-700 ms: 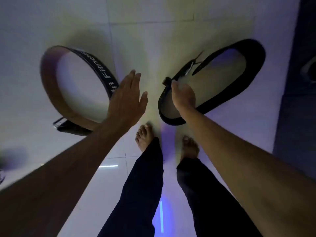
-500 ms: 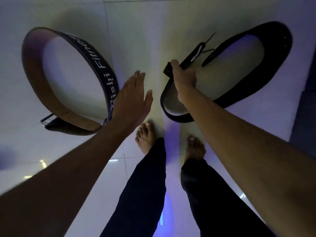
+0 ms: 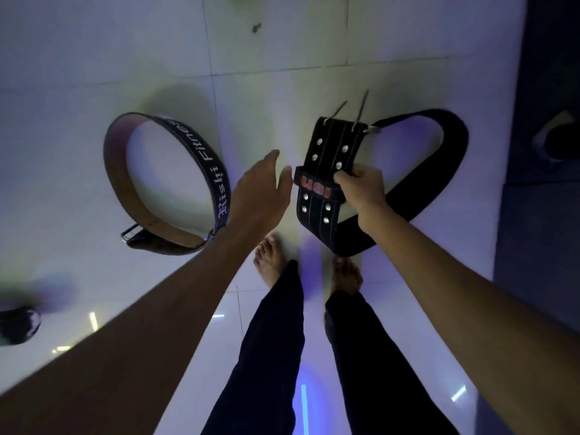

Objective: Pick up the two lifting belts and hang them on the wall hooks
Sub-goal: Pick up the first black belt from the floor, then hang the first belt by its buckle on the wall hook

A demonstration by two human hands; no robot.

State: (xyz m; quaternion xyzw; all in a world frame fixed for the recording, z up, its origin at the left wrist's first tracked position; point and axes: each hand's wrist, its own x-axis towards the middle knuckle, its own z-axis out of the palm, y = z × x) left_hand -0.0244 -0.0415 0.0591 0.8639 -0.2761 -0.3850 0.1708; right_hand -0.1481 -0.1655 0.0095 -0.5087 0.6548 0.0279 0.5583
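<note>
On the white tiled floor [image 3: 392,42], at the left side, a dark blurred object [image 3: 18,324] lies near the edge. Further right stands the brown-lined belt [image 3: 166,180], coiled on its edge in a loop, with white lettering on its black outer face and a metal buckle at its near end. The left hand [image 3: 260,196] hangs beside this belt, fingers spread and empty; whether it touches the belt cannot be told. Just right of it the right hand [image 3: 361,189] is closed around the black belt [image 3: 439,158], gripping the studded strap end by its keeper loop, the two buckle prongs pointing away. The rest of that belt curves out to the right, over the floor. Two bare feet stand below the hands.
</note>
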